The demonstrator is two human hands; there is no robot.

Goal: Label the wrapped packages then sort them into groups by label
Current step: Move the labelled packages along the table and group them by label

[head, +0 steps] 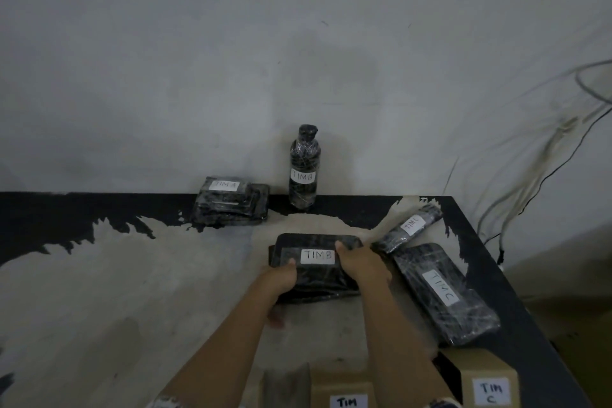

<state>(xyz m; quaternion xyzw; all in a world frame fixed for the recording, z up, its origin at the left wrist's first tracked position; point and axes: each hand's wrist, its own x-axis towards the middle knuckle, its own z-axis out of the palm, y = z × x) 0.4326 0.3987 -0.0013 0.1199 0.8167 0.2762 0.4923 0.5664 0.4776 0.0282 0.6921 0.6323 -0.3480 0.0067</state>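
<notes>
A flat black wrapped package [314, 242] with a white label reading TIM B sits mid-table. My left hand [280, 281] grips its near left edge and my right hand [362, 263] grips its right side, thumb on top. By the far wall stands a wrapped bottle [304, 169] labelled TIM B. Left of it lies a stack of wrapped packages [231, 204] labelled TIM A. On the right lie a wrapped tube [410, 227] and a long flat package [445, 291], both labelled TIM C.
Brown cardboard boxes stand at the near edge: one labelled TIM C [486, 381] at the right, another [344, 391] between my arms with its label cut off. The worn table [132, 275] ends at the right edge; cables [530, 182] hang down the wall beyond.
</notes>
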